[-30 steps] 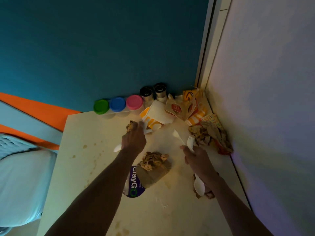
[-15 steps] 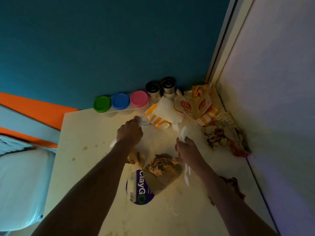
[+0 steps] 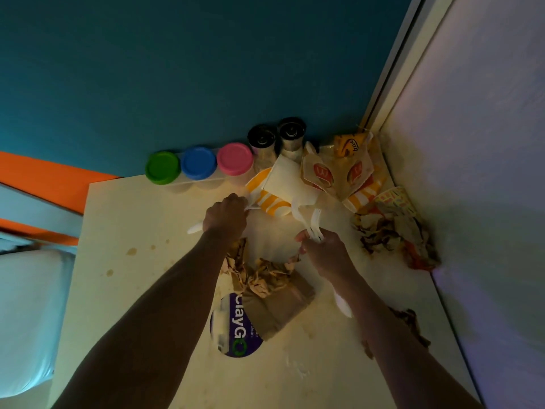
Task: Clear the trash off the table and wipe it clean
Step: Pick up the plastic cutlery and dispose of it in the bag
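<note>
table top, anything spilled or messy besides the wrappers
Yes. Brown drip stains dot the table near its left edge, and pale crumbs or smears lie near the front. The left hand and right hand hold plastic cutlery.

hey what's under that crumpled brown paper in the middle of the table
The crumpled brown paper lies on a flat brown bag, which overlaps a round purple ClayGo sticker on the table. The sticker's covered part is hidden.

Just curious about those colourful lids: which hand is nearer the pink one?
Left. The left hand, gripping white plastic cutlery, sits just below the pink lid. The right hand, holding plastic forks, is further down and to the right.
</note>
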Available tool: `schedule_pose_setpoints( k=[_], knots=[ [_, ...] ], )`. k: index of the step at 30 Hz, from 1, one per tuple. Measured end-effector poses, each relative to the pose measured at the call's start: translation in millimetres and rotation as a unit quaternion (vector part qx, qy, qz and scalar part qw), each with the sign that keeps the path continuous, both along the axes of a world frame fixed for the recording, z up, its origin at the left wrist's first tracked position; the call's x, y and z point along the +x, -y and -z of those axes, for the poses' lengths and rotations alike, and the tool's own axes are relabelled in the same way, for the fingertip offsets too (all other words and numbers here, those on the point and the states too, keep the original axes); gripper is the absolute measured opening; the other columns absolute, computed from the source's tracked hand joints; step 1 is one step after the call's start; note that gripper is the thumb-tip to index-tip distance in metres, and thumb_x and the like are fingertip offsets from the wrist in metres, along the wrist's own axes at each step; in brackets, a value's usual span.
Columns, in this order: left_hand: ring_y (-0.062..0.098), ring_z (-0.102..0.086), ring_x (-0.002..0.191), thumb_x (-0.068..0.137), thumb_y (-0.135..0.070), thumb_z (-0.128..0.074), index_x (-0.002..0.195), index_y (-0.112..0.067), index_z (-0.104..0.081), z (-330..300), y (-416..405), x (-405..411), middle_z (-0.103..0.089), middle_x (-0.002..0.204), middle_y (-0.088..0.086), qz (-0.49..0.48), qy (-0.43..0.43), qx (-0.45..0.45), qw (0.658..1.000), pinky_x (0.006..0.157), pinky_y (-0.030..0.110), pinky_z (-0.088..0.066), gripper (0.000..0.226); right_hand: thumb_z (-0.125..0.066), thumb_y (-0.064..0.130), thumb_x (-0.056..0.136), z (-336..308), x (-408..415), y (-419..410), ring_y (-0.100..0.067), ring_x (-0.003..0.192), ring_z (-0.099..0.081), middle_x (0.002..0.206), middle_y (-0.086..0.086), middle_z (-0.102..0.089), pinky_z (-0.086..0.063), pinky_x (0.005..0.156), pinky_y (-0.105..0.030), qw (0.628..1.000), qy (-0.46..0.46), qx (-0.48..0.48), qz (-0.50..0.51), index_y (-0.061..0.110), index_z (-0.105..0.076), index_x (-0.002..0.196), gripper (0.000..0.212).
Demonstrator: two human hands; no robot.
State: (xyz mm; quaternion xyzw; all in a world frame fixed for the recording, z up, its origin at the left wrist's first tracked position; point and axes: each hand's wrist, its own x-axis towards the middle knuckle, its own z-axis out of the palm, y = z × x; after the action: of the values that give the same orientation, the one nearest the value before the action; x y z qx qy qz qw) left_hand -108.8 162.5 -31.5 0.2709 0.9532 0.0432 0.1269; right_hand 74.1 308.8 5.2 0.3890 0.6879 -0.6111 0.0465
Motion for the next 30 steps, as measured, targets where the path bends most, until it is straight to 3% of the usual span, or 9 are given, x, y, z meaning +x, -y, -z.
schedule_pose_setpoints(
  k=[11,15,17,24,30],
  knots=[
    [0.034,-0.064,0.108,0.098,-0.020,-0.055,0.123,-0.013,-0.052,-35,13,18,-0.065,0.115,0.013,-0.044,0.062,0.024,0.997,0.087,0.045,-0.053,0.027,-0.059,0.028,0.094,-10,28,0,0.000,0.052,-0.055,0.064,0.007,-0.063,-0.036,0.045,-0.015,0.999,-0.009,-0.020,0.034,0.019,-0.072,0.087,0.017],
    [0.034,-0.065,0.108,0.099,-0.025,-0.055,0.128,-0.010,-0.054,-62,22,43,-0.067,0.120,0.014,-0.071,0.057,0.089,0.992,0.087,0.044,-0.053,0.032,-0.065,0.034,0.089,-17,45,7,-0.008,0.050,-0.045,0.051,0.010,-0.048,-0.033,0.049,-0.024,0.998,0.002,-0.041,0.050,0.020,-0.061,0.070,0.024],
    [0.032,-0.065,0.106,0.099,-0.028,-0.053,0.129,-0.009,-0.056,-72,25,63,-0.068,0.120,0.014,-0.095,0.068,0.117,0.986,0.087,0.043,-0.053,0.035,-0.066,0.037,0.090,-23,54,10,-0.005,0.043,-0.040,0.046,0.010,-0.044,-0.030,0.046,-0.023,0.997,0.011,-0.050,0.058,0.020,-0.059,0.070,0.027],
    [0.038,-0.066,0.102,0.099,-0.028,-0.054,0.118,-0.004,-0.061,-90,32,151,-0.069,0.111,0.019,-0.118,0.076,0.170,0.975,0.083,0.042,-0.051,0.031,-0.064,0.055,0.088,-45,101,17,-0.008,0.037,-0.037,0.056,0.004,-0.044,-0.030,0.038,-0.020,0.993,0.026,-0.081,0.080,0.025,-0.051,0.073,0.036],
    [0.040,-0.062,0.112,0.101,-0.027,-0.053,0.139,-0.007,-0.049,-91,32,218,-0.067,0.121,0.019,-0.144,0.112,0.191,0.965,0.088,0.046,-0.050,0.042,-0.063,0.057,0.087,-53,148,17,-0.011,0.051,-0.042,0.065,0.002,-0.046,-0.035,0.044,-0.024,0.991,0.026,-0.088,0.096,0.022,-0.054,0.085,0.037]
  ],
)
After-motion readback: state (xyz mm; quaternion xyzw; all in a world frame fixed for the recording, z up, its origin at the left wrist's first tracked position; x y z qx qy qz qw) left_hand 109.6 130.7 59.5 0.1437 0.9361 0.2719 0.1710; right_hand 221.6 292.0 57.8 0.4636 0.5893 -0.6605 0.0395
